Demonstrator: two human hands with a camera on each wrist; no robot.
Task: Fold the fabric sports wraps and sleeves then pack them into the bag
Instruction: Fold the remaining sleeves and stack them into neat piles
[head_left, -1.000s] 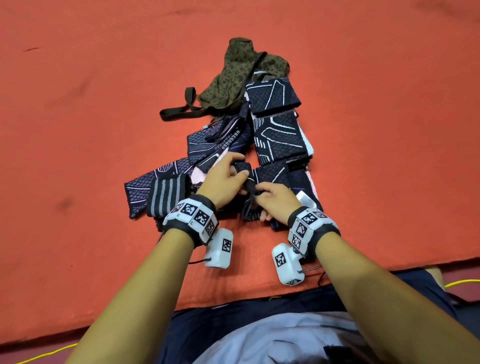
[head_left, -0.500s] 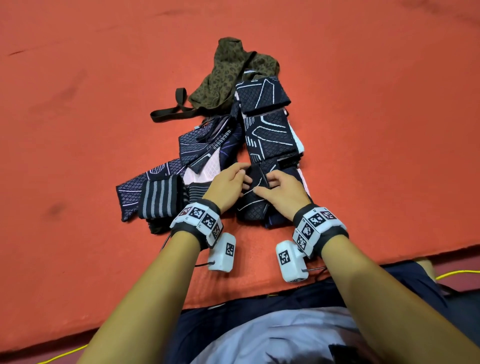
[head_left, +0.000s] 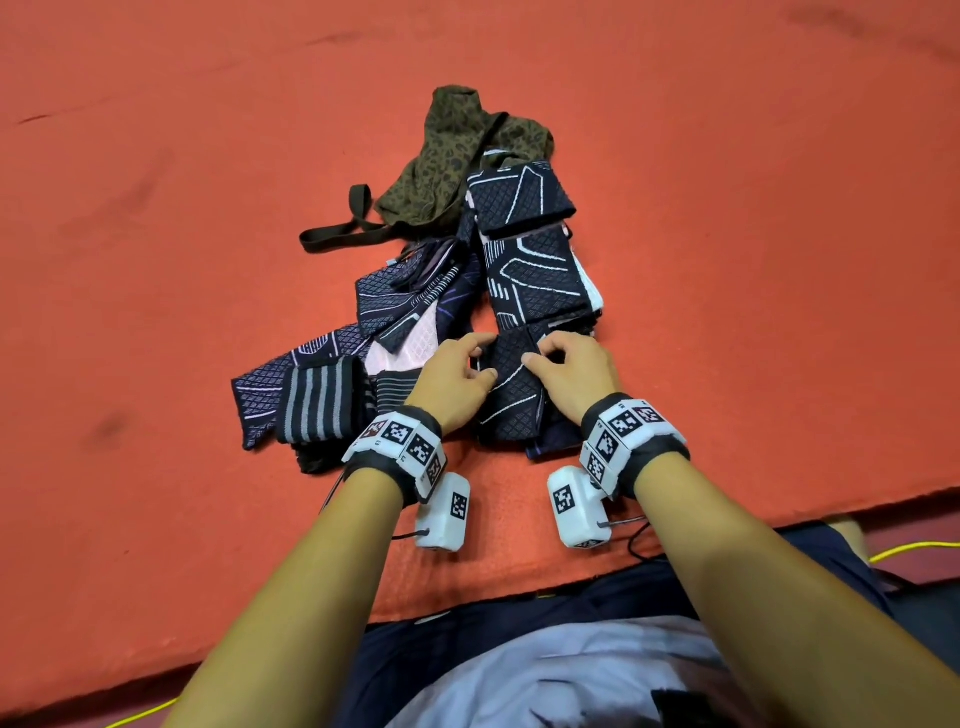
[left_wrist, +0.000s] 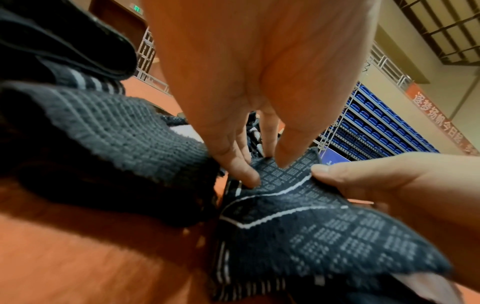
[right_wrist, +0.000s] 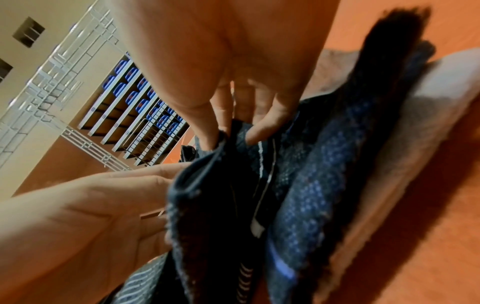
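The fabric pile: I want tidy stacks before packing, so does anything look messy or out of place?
Yes. The sleeves left of the left hand lie crumpled and overlapping, unlike the folded ones stacked beyond the right hand.

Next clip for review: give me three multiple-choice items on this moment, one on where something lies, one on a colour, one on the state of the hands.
1. Where does the bag lie?
A. at the far end of the pile
B. nearest the person
C. on the person's lap

2. What colour is the mat under the pile?
A. blue
B. orange-red
C. grey

3. What are the two hands doing?
A. resting flat on the mat
B. lifting the bag
C. both pinching one dark sleeve

Answers:
1 A, the olive patterned bag sits beyond the folded pieces.
2 B, orange-red shows all round the pile.
3 C, the left hand and right hand each pinch the far edge of the dark sleeve, as the wrist views confirm.
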